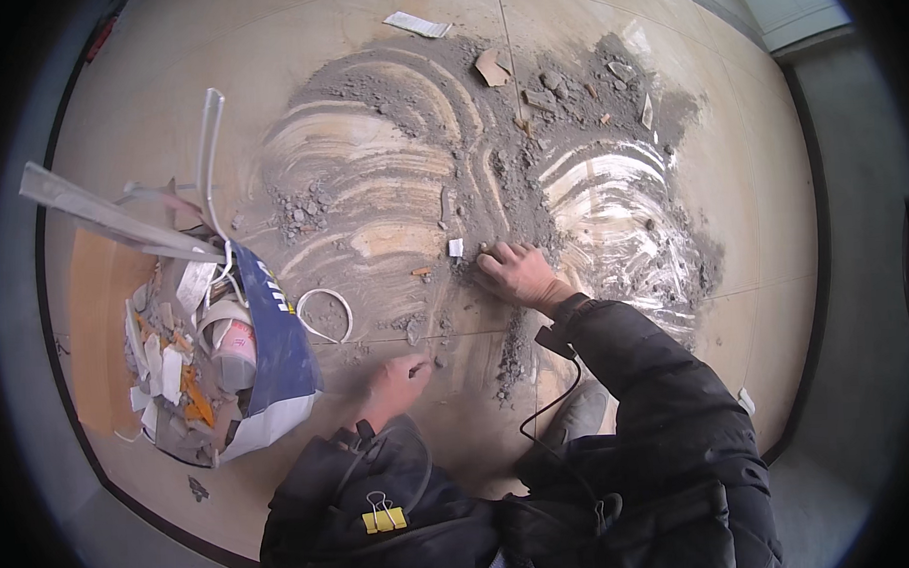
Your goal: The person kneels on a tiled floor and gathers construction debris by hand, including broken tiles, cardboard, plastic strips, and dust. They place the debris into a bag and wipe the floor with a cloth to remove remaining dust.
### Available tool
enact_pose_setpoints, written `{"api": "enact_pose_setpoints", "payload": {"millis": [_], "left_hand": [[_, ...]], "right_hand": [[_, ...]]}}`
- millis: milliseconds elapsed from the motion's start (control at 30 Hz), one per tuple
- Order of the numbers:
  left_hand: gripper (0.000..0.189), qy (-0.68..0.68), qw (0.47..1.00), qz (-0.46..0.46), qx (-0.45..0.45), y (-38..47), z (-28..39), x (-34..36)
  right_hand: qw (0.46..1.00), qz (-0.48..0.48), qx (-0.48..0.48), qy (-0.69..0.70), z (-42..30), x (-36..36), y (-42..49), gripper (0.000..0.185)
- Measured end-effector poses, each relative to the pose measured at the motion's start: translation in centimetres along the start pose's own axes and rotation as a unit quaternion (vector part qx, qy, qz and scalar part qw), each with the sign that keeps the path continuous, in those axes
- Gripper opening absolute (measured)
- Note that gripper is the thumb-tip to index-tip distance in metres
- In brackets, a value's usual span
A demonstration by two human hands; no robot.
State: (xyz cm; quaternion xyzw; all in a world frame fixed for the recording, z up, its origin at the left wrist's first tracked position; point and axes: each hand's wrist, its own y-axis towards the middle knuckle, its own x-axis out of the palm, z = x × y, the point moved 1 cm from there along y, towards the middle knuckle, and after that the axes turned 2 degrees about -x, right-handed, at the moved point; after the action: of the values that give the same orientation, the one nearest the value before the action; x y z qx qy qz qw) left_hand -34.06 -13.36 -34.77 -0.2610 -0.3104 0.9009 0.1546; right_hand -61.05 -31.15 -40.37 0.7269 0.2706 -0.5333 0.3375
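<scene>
Grey rubble and dust (pixel 523 199) lie spread over the tiled floor before me. My right hand (pixel 523 275) reaches down to the dust near the middle, its fingers curled; what is under the fingertips is hidden. Just left of those fingers lies a small white scrap (pixel 455 248). My left hand (pixel 399 385) is lower left, its thumb and fingers bent together; whether it holds something cannot be told. Between that hand and the bag lies a white plastic ring (pixel 325 316). The blue and white bag (pixel 265 336) at the left holds broken pieces, a plastic bottle (pixel 234 352) and long strips.
Long pale strips (pixel 114 209) stick up out of the bag, beside a brown cardboard panel (pixel 99 334). Farther off lie a cardboard scrap (pixel 492 68), a printed white paper (pixel 418 24) and stone chunks (pixel 554 81). My shoe (pixel 579 413) is near my right forearm.
</scene>
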Motion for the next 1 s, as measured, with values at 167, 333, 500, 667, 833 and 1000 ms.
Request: {"api": "enact_pose_setpoints", "payload": {"millis": [167, 333, 500, 667, 833, 1000], "left_hand": [[0.03, 0.001, 0.999, 0.043, -0.008, -3.0, -3.5, 0.5], [0.03, -0.004, 0.997, 0.081, -0.007, -5.0, -5.5, -0.1], [0.029, -0.002, 0.995, 0.096, 0.016, -6.0, -7.1, -1.0], [0.025, -0.05, 0.988, 0.14, 0.039, -7.3, -8.9, -0.8], [0.026, -0.089, 0.982, 0.164, 0.04, -8.6, -10.5, 0.1], [0.029, -0.081, 0.979, 0.186, 0.03, -8.2, -11.4, 1.0]], "right_hand": [[0.918, 0.07, 0.248, 0.302, -1.1, -0.6, 2.6, 0.026], [0.514, -0.045, 0.508, 0.69, -5.9, -4.6, 8.3, 0.022], [0.475, -0.055, 0.385, 0.789, -17.2, -11.7, 18.7, 0.021], [0.527, 0.016, 0.223, 0.82, -28.7, -18.2, 28.6, 0.022], [0.749, -0.024, 0.038, 0.661, -35.0, -20.7, 32.8, 0.044], [0.841, 0.053, -0.019, 0.538, -32.7, -19.4, 30.5, 0.047]]}}
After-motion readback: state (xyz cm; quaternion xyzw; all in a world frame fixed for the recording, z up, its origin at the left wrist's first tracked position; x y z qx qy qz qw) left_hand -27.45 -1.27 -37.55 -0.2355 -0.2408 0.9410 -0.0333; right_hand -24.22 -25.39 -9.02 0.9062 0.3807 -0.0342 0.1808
